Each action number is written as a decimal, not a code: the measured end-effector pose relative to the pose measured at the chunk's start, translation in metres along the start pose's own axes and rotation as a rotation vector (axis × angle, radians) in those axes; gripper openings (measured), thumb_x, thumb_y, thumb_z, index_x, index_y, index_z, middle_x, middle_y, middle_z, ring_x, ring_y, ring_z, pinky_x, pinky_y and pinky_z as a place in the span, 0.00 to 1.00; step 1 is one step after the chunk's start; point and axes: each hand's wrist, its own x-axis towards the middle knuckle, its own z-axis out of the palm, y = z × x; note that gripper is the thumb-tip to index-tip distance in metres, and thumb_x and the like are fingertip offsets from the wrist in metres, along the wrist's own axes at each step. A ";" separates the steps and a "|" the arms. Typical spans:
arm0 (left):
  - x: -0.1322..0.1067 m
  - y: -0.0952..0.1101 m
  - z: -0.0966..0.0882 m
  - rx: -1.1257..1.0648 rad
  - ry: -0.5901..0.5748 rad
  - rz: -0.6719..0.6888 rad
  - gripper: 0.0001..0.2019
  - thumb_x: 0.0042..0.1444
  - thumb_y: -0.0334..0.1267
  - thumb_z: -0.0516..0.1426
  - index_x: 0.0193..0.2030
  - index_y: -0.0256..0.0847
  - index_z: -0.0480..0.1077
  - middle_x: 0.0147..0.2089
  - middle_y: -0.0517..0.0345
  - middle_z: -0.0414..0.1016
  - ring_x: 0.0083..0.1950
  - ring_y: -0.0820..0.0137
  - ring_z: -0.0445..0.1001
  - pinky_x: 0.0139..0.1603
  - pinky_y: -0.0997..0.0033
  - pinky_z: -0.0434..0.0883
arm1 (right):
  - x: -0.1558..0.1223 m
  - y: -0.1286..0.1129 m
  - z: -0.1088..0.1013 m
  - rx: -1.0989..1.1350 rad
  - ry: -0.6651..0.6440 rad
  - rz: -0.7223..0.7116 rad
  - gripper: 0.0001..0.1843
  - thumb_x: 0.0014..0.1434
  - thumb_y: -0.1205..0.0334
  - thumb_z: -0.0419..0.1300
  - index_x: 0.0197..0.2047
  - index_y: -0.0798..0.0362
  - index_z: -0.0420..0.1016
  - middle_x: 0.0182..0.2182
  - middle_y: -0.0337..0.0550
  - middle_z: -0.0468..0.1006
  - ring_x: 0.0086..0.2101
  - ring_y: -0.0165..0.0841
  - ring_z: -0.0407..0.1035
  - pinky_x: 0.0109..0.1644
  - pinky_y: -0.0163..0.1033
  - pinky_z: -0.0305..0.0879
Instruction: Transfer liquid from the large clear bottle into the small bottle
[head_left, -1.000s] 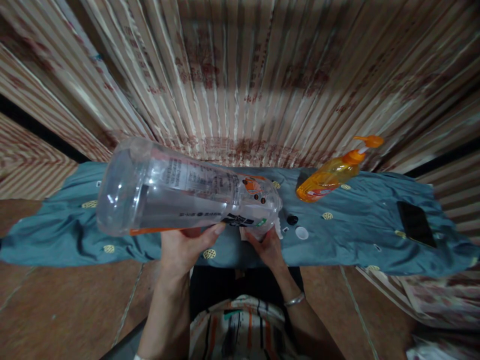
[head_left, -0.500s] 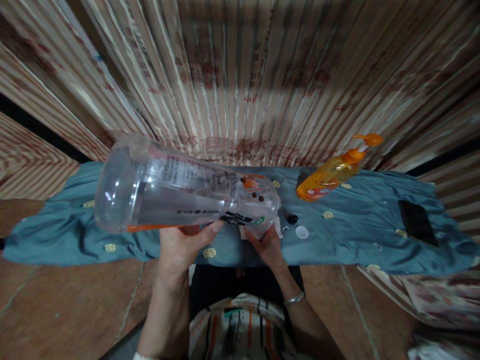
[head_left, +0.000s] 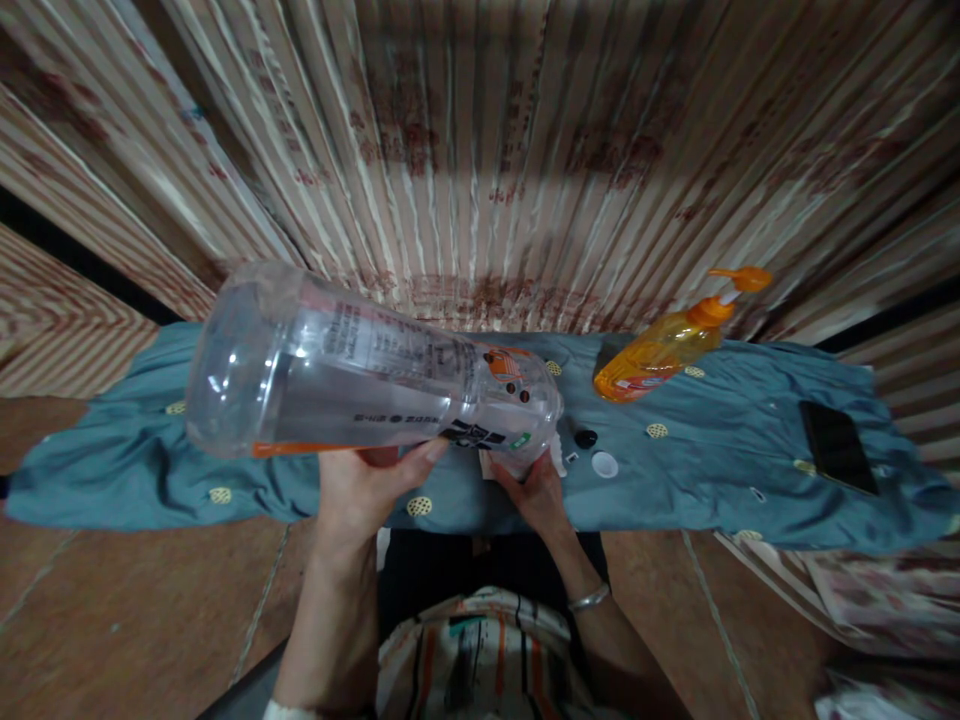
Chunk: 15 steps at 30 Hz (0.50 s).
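A large clear plastic bottle [head_left: 352, 375] with a printed label lies on its side in the air, base to the left, neck to the right. My left hand [head_left: 367, 490] grips it from below around the narrow waist. My right hand [head_left: 534, 490] is closed under the neck end, fingers round the mouth area and a bit of white material; what it pinches is hidden. An orange pump bottle of liquid [head_left: 664, 345] stands tilted on the blue-grey cloth [head_left: 712, 450]. A small black cap [head_left: 586, 438] and a white cap [head_left: 604, 464] lie on the cloth just right of my right hand.
A dark phone [head_left: 836, 447] lies on the cloth at the far right. Striped curtain fabric hangs behind the cloth-covered surface. Brown tiled floor [head_left: 135, 610] shows at the lower left and right, and my lap is below the hands.
The bottle's base end has risen slightly and swung a little to the left. Both hands keep their hold in nearly the same places.
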 end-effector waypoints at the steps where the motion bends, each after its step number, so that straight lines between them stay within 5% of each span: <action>1: 0.000 -0.001 -0.001 -0.020 0.000 -0.010 0.44 0.34 0.65 0.77 0.56 0.43 0.77 0.47 0.49 0.85 0.43 0.58 0.86 0.43 0.62 0.85 | 0.000 -0.001 0.000 0.003 -0.003 0.001 0.44 0.60 0.42 0.71 0.71 0.52 0.64 0.62 0.62 0.81 0.63 0.56 0.77 0.64 0.64 0.78; 15: 0.000 0.007 0.002 -0.028 -0.034 -0.011 0.47 0.35 0.62 0.78 0.61 0.44 0.74 0.47 0.51 0.84 0.32 0.65 0.82 0.38 0.64 0.84 | 0.001 0.000 0.001 0.049 -0.018 0.030 0.43 0.59 0.41 0.71 0.70 0.52 0.66 0.64 0.61 0.80 0.64 0.55 0.75 0.67 0.65 0.74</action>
